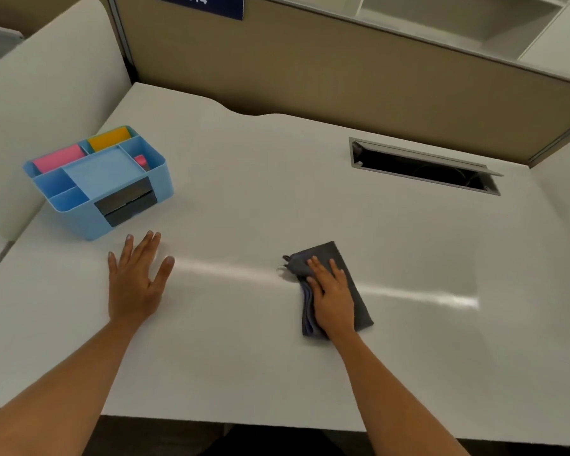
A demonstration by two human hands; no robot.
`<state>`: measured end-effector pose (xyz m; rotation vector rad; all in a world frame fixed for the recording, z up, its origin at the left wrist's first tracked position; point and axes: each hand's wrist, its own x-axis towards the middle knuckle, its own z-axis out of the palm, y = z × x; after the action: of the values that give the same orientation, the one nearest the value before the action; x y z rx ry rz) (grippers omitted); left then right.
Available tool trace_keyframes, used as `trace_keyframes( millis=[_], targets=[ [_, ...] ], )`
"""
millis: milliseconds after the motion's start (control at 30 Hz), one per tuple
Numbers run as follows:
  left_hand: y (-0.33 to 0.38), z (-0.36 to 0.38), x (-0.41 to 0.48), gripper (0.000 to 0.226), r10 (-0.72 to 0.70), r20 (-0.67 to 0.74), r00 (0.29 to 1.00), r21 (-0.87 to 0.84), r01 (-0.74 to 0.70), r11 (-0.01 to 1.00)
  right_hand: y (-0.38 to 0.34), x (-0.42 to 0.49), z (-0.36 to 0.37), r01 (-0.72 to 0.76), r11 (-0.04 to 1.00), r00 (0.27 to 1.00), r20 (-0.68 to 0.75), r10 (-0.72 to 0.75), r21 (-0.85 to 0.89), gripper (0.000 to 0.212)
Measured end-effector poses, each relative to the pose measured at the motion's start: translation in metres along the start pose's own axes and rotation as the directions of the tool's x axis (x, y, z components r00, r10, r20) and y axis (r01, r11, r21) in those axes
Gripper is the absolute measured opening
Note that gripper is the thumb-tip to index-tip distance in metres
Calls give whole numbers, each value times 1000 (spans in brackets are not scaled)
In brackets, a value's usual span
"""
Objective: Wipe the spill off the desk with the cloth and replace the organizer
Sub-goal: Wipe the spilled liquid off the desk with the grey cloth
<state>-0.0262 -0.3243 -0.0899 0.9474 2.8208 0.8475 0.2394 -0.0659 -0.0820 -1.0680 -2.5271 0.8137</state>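
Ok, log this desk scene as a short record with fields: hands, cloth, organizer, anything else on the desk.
left hand: flat on the desk, fingers spread, holding nothing
right hand: palm pressed on the cloth
cloth: dark grey, folded, lying flat
organizer: light blue, at the desk's left edge, beyond the left hand
cable slot: far right, open
spill: none visible

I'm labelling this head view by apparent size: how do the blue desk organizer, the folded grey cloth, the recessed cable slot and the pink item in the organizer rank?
1. Blue desk organizer and recessed cable slot: too alike to rank.
2. Folded grey cloth.
3. Pink item.
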Motion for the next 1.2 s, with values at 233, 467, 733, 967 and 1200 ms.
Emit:
trace_keyframes(
  millis=[233, 467, 733, 967, 1200],
  targets=[
    [4, -4, -2, 76, 60, 5, 998, -23, -60, 998, 12, -87, -8, 140, 990, 986, 87, -139, -11, 40],
    [18, 2, -10, 63, 249, 11, 968, -107, -246, 963, 43, -128, -39, 390, 921, 875, 315, -368, -7, 38],
    [123, 43, -37, 49, 508, 66, 859, -300, -468, 831, 86, -61, -97, 125, 989, 955, 281, -99, -74, 41],
    [205, 82, -43, 42, 536, 148, 831, -415, -439, 797, 44, -78, -57, 60, 992, 982, 184, -40, -109, 38],
    [234, 94, -51, 22, 417, 245, 875, -163, -386, 908, 58, -147, -76, 6, 989, 992, -123, -24, -147, 42]
  ],
)
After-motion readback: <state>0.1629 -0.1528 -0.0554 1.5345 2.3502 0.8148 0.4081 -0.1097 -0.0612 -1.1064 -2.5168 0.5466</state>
